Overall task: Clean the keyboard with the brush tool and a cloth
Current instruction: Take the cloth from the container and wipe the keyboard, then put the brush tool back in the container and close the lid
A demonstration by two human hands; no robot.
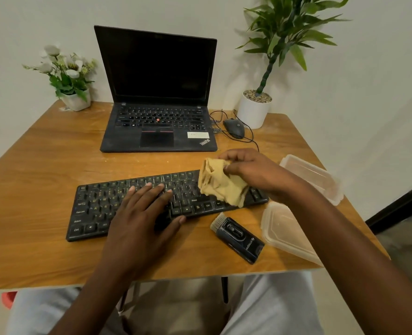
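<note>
Black keyboard (137,204) lies slightly skewed near the middle of the wooden table (43,160), its left end closer to the front edge.

Left hand (139,218) is flat on the keyboard's middle keys, fingers spread and palm down, gripping nothing; thumb sits at the keyboard's front edge.

Right hand (250,172) is pinching a crumpled tan cloth (220,183) between thumb and fingers. The cloth hangs over the keyboard's right end and its lower part touches the keys there.

Brush tool (237,236) lies on the table just in front of the keyboard's right end, near the front edge, apart from both hands. It has a black body, with the bristle end pointing toward the keyboard.

2 clear plastic pieces are by the right edge: a shallow container (313,177) farther back and a lid-like piece (287,233) near the front right corner, just beside the brush tool.

Open black laptop (157,93), screen dark, sits toward the back edge at centre. A wired mouse (234,128) is just right of it.

White pot of white flowers (67,78) is at the back left corner. A tall green plant in a white pot (254,111) is at the back right corner.

The person's legs in light trousers show below the front edge.
</note>
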